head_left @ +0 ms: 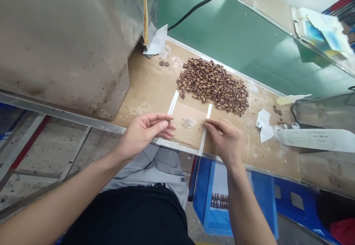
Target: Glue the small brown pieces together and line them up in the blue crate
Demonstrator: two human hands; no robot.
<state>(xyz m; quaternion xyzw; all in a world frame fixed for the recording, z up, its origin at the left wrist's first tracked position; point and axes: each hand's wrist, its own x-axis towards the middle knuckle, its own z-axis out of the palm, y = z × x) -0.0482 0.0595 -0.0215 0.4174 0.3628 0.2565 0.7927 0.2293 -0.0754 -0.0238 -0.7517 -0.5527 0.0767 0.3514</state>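
A clear round plastic piece [189, 122] lies on the cardboard work surface [146, 89] between two white strips. To its left, my left hand [146, 130] has its thumb pressed towards its fingers, beside the left white strip [173, 103]. Anything held there is too small to make out. On the other side, my right hand [226, 138] is pinched closed, its fingertips at the right white strip [205, 130]. What it holds, if anything, is hidden. Behind both hands is a large heap of small dark brown pieces with golden tips [213, 84].
A big metal housing [63, 45] stands at left and a green panel [210, 27] behind. Two brown discs [164, 64] lie at the back left. Crumpled white paper [264, 125] and a long white strip-like object [316, 139] are at right. A blue crate [201, 197] sits below.
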